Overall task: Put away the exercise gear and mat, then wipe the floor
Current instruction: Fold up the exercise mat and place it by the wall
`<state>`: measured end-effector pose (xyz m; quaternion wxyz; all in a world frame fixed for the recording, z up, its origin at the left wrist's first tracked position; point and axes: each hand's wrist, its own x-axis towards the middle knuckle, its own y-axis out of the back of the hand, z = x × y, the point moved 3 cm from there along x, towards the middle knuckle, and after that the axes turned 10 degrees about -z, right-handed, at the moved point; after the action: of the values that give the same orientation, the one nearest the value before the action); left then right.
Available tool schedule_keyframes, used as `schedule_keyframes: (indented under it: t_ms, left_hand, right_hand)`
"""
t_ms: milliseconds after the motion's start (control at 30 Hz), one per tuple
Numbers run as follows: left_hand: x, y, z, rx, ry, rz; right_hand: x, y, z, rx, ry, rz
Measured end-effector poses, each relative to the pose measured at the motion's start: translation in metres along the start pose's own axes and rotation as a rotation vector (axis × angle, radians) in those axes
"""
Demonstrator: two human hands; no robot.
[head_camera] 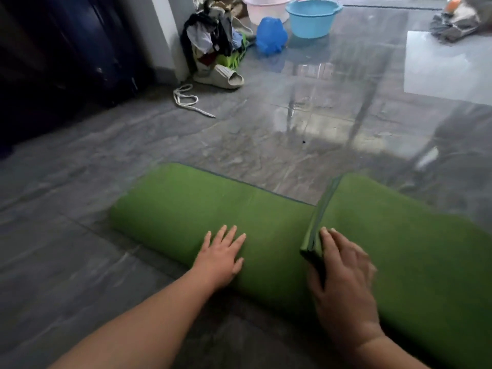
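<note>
A green exercise mat (186, 209) lies rolled up across the grey tiled floor (80, 235), running from the middle left to the lower right. My left hand (222, 254) rests flat on top of the roll with fingers spread. My right hand (343, 278) presses on the roll to the right, its fingertips against a raised fold or edge of the mat (316, 225). The right hand is blurred. A white skipping rope (186, 98) lies loose on the floor farther back.
A beige slipper (223, 77) and a pile of clothes (213, 38) sit by the white pillar. Behind them are a blue bag (271, 35), a blue basin (311, 18) and a pink basin (266, 8). A dark suitcase (66, 62) stands at left. Grey cloth (455, 25) lies top right.
</note>
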<state>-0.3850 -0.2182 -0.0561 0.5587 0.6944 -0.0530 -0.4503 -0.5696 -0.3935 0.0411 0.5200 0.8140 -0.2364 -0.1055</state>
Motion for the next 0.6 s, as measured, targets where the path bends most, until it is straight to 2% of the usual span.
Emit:
schedule_keyframes:
  t_ms: [133, 267, 367, 600]
  left_hand:
    - [0.005, -0.011, -0.047, -0.048, -0.093, 0.018]
    - [0.001, -0.027, -0.084, 0.104, -0.140, -0.059]
    - [0.001, -0.034, -0.098, 0.166, -0.166, -0.078]
    - [-0.002, -0.037, -0.096, 0.237, -0.181, -0.091]
  right_hand:
    - [0.018, -0.068, -0.057, -0.124, 0.029, -0.103]
    - [0.014, -0.131, -0.098, -0.165, 0.074, -0.279]
    - [0.009, -0.155, -0.094, -0.165, 0.061, -0.354]
    - [-0.004, -0.179, -0.077, -0.281, 0.180, -0.438]
